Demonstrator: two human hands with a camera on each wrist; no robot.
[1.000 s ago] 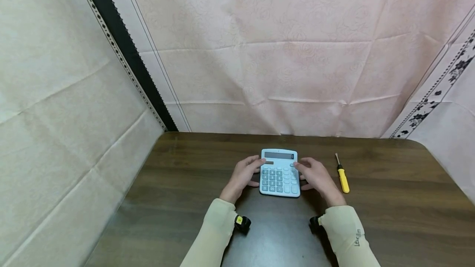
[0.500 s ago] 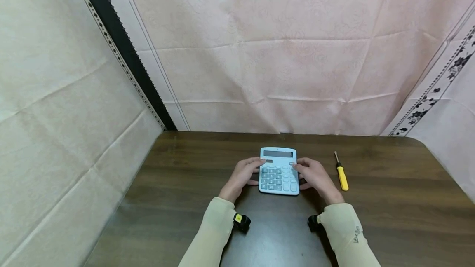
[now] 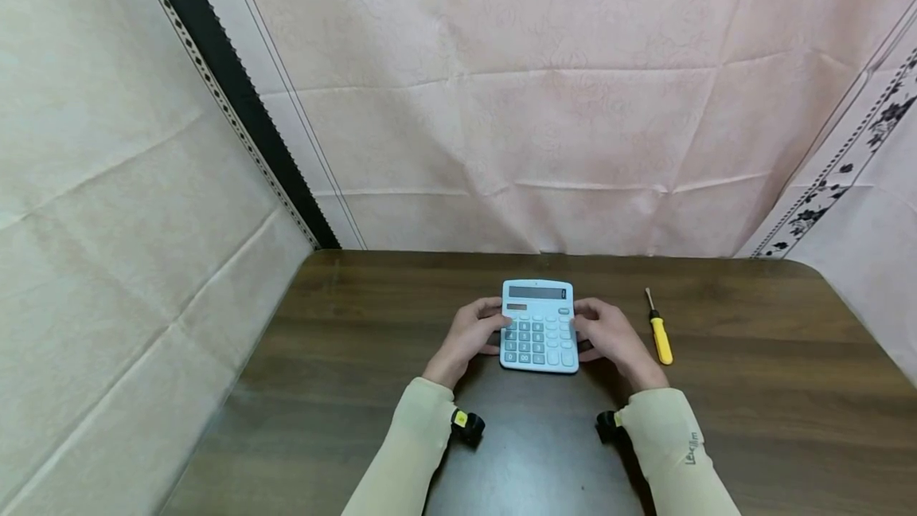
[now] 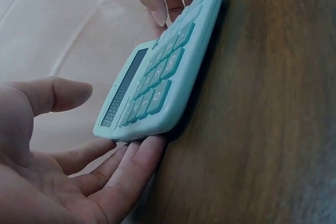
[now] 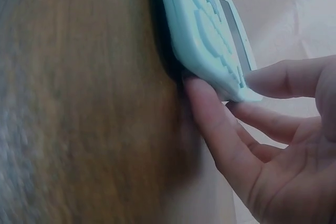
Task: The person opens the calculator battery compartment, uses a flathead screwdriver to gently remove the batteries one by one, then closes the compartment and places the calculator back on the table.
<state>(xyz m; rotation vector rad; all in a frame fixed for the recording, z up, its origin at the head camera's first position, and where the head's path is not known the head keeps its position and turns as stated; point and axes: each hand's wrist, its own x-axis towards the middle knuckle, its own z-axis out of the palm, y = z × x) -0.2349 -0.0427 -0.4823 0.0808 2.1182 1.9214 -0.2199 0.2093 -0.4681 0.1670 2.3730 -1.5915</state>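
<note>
A light blue calculator (image 3: 539, 325) lies near the middle of the brown table, its display at the far end showing a 0. At its left side is my left hand (image 3: 469, 337); in the left wrist view the fingertips (image 4: 152, 145) touch the calculator's side edge, while the thumb (image 4: 63, 94) is lifted away from it. My right hand (image 3: 609, 337) is at the opposite side. In the right wrist view its fingers (image 5: 210, 108) reach the side edge from below, and the thumb (image 5: 283, 78) is level with the top face, its tip overlapping the edge.
To the right of my right hand lies a screwdriver (image 3: 659, 333) with a yellow handle, its shaft pointing to the back. Pale cloth (image 3: 573, 102) hangs behind the table (image 3: 358, 420), and another cloth (image 3: 143, 221) on the left. Black cameras are strapped at both wrists.
Both thumbs have drawn back from the calculator's upper face toward its side edges. The calculator and screwdriver keep their places; the whole view has shifted slightly.
</note>
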